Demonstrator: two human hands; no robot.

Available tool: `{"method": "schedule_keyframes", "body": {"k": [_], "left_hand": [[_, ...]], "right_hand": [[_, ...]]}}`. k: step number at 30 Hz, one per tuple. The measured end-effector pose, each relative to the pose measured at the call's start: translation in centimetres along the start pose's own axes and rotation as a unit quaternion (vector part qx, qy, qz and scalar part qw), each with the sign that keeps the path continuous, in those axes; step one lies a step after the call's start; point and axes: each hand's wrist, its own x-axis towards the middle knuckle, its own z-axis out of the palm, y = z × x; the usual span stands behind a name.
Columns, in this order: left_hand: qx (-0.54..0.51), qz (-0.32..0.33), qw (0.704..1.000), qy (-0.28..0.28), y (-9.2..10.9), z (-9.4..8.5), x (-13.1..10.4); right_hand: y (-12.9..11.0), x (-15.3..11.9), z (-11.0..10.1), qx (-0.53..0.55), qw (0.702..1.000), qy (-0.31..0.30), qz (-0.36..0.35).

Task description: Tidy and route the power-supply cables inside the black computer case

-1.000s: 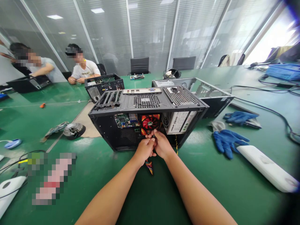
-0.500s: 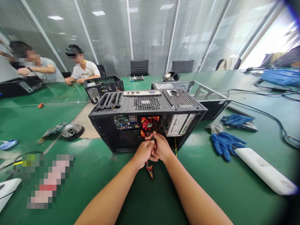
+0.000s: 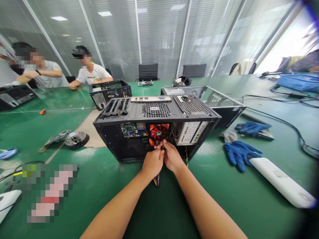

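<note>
A black computer case [image 3: 109, 139] lies with its open side facing me, showing a circuit board [image 3: 132, 130], a red fan [image 3: 159, 132] and a power supply [image 3: 191, 133]. Just below the fan, my left hand [image 3: 152, 162] and my right hand [image 3: 172, 156] meet at the case's front opening, fingers closed together. What they pinch is too small and hidden to name. A bundle of coloured cables [image 3: 156, 180] hangs out under my left hand. Yellow-black wires [image 3: 186, 156] come down beside my right hand.
Blue gloves [image 3: 239, 154] and a white bar-shaped object [image 3: 281, 181] lie at the right. Other cases [image 3: 111, 91] stand behind. A metal cooler [image 3: 76, 140] is at the left, with people seated beyond. Black cables [image 3: 281, 118] cross the right side.
My left hand has turned and its fingers have moved up a little toward the fan. Less of the coloured cable bundle shows. The people at the left have shifted.
</note>
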Motion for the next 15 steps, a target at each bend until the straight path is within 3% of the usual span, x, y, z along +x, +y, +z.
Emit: {"method": "schedule_keyframes", "body": {"k": [7,11,15], "left_hand": [[-0.064,-0.039,0.995,-0.071,-0.16,0.07,0.32],[-0.08,-0.034,0.994,-0.072,-0.36,0.01,0.4],[-0.019,-0.018,0.998,-0.062,-0.16,-0.21,0.34]], "right_hand": [[-0.16,0.06,0.11,-0.014,1.0,0.021,0.01],[-0.2,0.08,0.15,-0.016,1.0,0.025,0.009],[-0.08,0.07,0.09,-0.007,1.0,0.018,0.005]]}}
